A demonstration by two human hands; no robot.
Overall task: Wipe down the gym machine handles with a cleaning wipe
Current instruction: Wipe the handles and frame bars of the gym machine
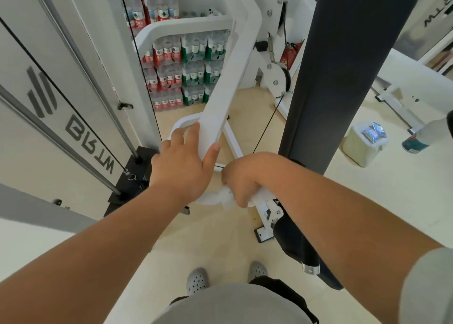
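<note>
Wipe (pixel 226 199) bunched in my right hand (pixel 241 176), clenched round the curved handle (pixel 208 199); left hand (pixel 182 161) lies flat, steadying the white arm (pixel 220 98) just beyond.

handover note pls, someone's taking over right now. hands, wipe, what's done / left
Left hand: open, palm laid on the white machine arm near its lower end, steadying it.
Right hand: fist shut on the white cleaning wipe, pressed around the white curved handle.
Done: cannot tell how much is already wiped.
Left: finish this handle, probably the rest of the white loop behind the left hand, then the other handles.
</note>
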